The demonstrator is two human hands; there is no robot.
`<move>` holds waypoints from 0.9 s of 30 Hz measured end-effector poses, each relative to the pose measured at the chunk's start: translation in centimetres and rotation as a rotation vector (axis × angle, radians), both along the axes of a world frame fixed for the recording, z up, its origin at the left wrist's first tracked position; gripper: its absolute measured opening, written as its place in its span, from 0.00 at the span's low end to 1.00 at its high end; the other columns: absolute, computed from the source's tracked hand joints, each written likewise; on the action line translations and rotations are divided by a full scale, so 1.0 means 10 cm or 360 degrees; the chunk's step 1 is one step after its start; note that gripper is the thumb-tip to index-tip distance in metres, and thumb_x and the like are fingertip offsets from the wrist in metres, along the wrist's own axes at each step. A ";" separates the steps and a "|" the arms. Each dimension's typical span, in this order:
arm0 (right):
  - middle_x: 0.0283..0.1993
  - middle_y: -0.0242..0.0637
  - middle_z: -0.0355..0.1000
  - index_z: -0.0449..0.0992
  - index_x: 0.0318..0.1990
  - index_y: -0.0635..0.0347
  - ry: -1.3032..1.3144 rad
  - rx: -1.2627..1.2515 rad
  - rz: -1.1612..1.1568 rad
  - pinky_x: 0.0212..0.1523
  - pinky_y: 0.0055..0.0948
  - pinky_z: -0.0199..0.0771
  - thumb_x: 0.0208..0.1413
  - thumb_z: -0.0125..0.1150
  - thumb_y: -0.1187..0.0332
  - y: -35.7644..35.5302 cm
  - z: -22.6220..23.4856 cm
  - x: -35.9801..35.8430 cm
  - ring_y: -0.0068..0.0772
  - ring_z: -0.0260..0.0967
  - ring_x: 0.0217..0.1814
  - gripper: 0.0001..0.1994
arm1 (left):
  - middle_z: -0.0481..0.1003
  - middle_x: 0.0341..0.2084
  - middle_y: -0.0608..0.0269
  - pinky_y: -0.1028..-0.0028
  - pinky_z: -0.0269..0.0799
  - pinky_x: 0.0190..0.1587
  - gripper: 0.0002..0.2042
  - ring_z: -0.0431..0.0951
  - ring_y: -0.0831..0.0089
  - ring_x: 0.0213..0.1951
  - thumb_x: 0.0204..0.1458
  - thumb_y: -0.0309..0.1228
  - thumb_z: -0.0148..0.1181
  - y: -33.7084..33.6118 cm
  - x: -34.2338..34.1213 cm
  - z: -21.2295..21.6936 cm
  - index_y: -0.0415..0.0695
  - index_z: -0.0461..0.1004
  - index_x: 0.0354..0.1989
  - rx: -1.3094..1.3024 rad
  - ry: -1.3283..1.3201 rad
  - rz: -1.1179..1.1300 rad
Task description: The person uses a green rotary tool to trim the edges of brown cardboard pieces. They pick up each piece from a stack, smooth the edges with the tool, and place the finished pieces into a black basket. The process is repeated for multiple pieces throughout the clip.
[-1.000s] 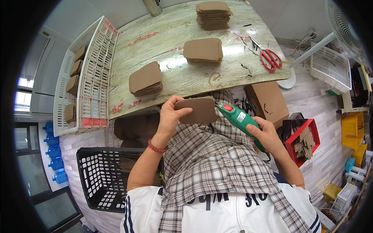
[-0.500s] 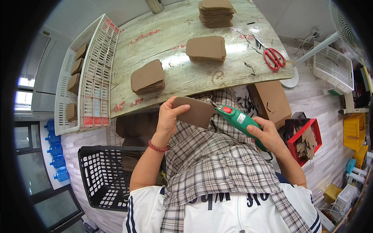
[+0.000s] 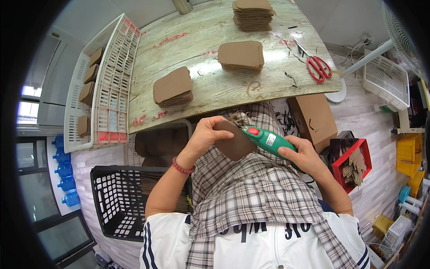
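Note:
My left hand (image 3: 205, 136) pinches a flat brown piece with rounded corners (image 3: 236, 145) above my lap, thumb on its face. It looks like leather or card; I cannot tell which. My right hand (image 3: 304, 154) is wrapped round a green handheld power tool (image 3: 271, 141) with a red button. The tool's head is at the piece's upper right edge; its tip is too small to make out. Ahead on the table (image 3: 215, 94) lie similar brown pieces in stacks: a near left stack (image 3: 173, 86), a middle stack (image 3: 241, 54) and a far stack (image 3: 253, 13).
Red-handled scissors (image 3: 318, 67) lie at the table's right. A white crate (image 3: 112, 89) with brown pieces stands left, a black crate (image 3: 118, 197) below it. To my right are a cardboard box (image 3: 313, 121), a red box of brown scraps (image 3: 365, 157) and a fan (image 3: 401, 36).
The brown piece has turned clockwise and now hangs with a corner downward. My left hand has moved right with it, and the tool's head has shifted slightly lower along its edge.

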State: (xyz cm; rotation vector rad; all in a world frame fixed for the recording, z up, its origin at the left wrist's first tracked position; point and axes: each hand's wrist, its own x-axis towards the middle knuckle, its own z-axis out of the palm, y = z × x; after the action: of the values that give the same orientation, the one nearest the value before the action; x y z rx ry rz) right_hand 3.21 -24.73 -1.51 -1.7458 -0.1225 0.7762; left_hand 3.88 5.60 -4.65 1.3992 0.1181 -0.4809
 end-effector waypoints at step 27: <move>0.26 0.31 0.69 0.74 0.40 0.67 -0.0127 0.0043 -0.0364 0.24 0.20 0.66 0.57 0.61 0.57 -0.06 -0.34 0.02 0.17 0.65 0.23 0.18 | 0.61 0.63 0.49 0.52 0.44 0.67 0.29 0.52 0.53 0.67 0.50 0.29 0.58 -0.01 1.88 0.13 0.47 0.62 0.63 0.2379 -0.1468 -0.0048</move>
State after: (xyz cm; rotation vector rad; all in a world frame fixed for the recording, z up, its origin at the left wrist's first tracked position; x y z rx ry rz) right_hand 3.38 -25.28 -4.90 -1.7301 0.0131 0.5362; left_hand 22.63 5.49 -3.35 2.9409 -0.3860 0.4300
